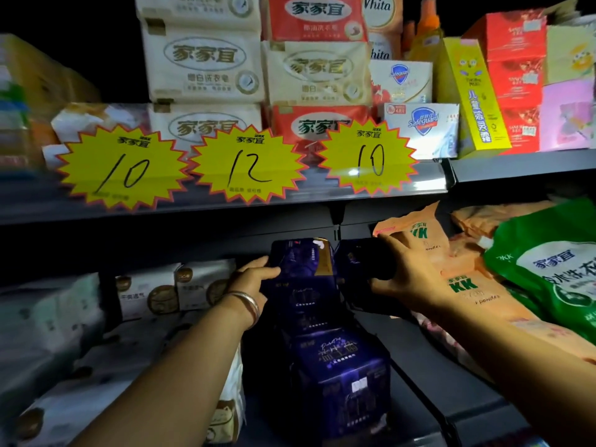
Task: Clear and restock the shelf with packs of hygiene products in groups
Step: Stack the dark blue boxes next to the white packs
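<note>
Purple packs point(325, 343) run in 1 row from the shelf point(451, 375) front back into the dark, long axis pointing away from the person. Left hand point(254, 275) grips the rearmost upright pack point(303, 256) on its left edge, fingers curled round it. Right hand point(400, 272) holds a dark pack point(364, 259) just beside it, to the right. Both hands sit at the row's far end, equally near, so the next push or lift likely runs along that axis
</note>
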